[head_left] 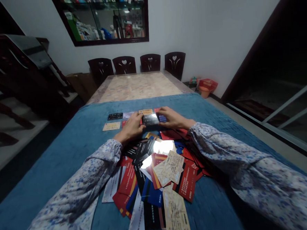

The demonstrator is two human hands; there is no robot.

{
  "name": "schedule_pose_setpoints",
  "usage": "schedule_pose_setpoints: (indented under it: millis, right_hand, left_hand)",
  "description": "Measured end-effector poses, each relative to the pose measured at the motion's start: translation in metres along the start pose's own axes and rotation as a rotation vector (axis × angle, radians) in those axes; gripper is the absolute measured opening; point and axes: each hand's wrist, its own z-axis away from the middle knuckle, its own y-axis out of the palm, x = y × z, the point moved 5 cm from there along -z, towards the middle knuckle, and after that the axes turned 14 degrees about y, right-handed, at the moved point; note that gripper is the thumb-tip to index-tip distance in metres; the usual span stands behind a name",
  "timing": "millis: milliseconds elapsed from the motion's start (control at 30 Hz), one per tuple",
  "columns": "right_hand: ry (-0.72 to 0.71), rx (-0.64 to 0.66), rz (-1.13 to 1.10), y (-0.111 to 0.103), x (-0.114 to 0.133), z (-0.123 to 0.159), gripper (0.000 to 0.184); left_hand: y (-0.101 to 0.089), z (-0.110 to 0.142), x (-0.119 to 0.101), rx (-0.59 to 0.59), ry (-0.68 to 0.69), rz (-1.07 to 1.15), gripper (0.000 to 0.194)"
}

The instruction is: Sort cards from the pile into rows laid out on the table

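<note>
A black card (150,119) with pale print is held level by its two short ends. My left hand (132,126) pinches its left end, and my right hand (171,118) grips the right end. Behind and beside it, cards lie in rows on the blue cloth: a black card (115,116), a pale purple card (129,114), a yellow card (145,112) and a cream card (111,126). Parts of red and blue cards show around my hands. Below my wrists spreads a loose heap of overlapping cards (172,166), mostly red, black, blue and beige, with bright glare on some.
The blue cloth (68,162) covers the near part of a long table, whose patterned top (138,84) shows beyond. Several dark chairs (150,63) stand at the far end. A glass-shelved cabinet (108,20) is set in the wall. An orange bin (205,90) sits at right.
</note>
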Motion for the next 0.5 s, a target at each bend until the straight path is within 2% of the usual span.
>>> schedule_pose_setpoints:
  millis: [500]
  right_hand:
    - [-0.02, 0.065, 0.007, 0.026, 0.03, -0.051, 0.045]
  left_hand:
    - [-0.023, 0.021, 0.041, 0.092, -0.124, -0.07, 0.044]
